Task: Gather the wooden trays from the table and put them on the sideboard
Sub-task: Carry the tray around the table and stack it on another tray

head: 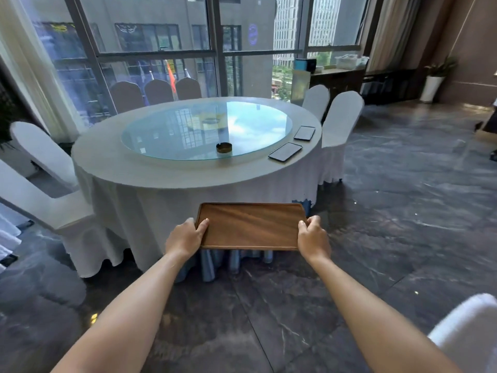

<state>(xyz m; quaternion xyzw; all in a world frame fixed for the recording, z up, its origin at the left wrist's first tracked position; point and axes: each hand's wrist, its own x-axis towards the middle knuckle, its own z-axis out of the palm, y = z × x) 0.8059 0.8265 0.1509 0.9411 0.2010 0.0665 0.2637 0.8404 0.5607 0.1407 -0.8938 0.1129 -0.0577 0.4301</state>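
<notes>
Both hands, left hand [185, 238] and right hand [313, 239], clamp wooden tray [251, 227] ends.

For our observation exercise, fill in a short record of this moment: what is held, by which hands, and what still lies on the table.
held: wooden tray, level, in front of the table
left hand: grips the tray's left edge
right hand: grips its right edge
on round table: two dark flat trays near its right rim
on glass turntable: ashtray
</notes>
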